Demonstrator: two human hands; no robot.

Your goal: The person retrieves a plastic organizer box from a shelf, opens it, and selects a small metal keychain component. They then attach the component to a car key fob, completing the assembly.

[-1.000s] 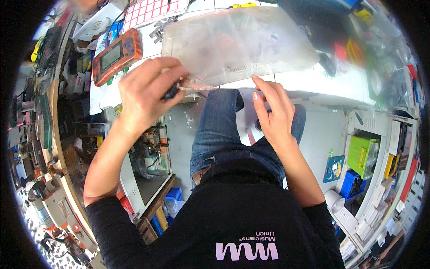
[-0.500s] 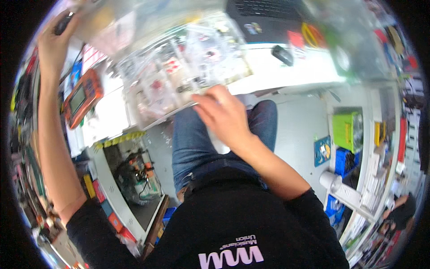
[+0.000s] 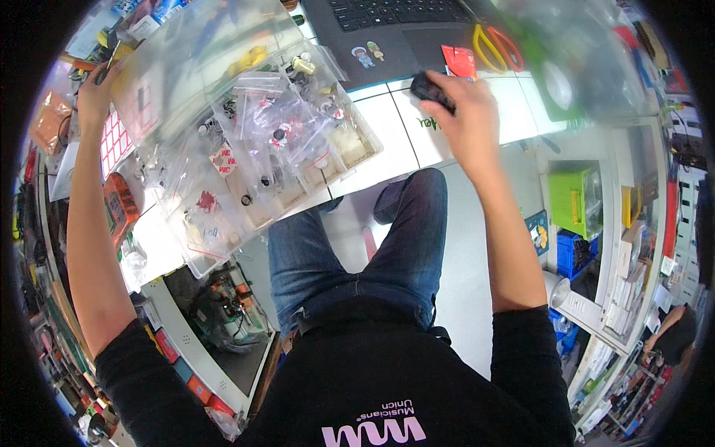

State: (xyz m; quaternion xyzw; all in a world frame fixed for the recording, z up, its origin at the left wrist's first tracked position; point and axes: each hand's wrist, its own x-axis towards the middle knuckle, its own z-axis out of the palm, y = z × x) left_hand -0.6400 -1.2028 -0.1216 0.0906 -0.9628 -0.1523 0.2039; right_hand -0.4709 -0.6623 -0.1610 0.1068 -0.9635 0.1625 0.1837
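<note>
My left hand is raised at the far left and grips the edge of the clear lid of a plastic compartment box; a thin dark tool sticks up from its fingers. The open box tray lies on the white desk and holds several small bags of parts. My right hand rests over a black computer mouse on the desk, just in front of a dark laptop.
Yellow and red-handled scissors lie right of the laptop. An orange meter sits at the desk's left end. A green box and shelves of cartons stand at the right. My knees are under the desk edge.
The box lid has swung up and open in my left hand. My right hand has left the box and moved right onto the mouse.
</note>
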